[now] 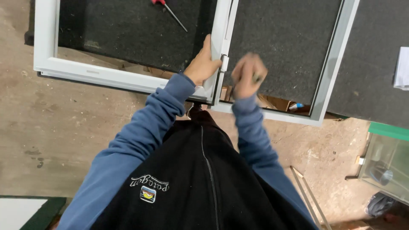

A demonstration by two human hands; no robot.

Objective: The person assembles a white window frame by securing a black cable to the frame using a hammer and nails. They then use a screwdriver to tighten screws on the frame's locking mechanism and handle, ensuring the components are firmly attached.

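Two white window frames (98, 74) lie side by side on a dark felt-covered table, joined at a small white hinge (224, 63). My left hand (203, 64) grips the upright bar of the left frame just beside that hinge. My right hand (248, 76) is blurred, closed into a fist around a small tool whose tip shows at the knuckles, and it hovers right of the hinge over the second frame (334, 59). Blue sleeves and a black vest fill the lower view.
A red-handled screwdriver (169, 10) lies on the dark table surface (128, 30) at the top. White paper (401, 68) sits at the right edge. Below the table are a concrete floor (64, 136), thin metal strips (309, 196) and a glass panel with a green edge (387, 164).
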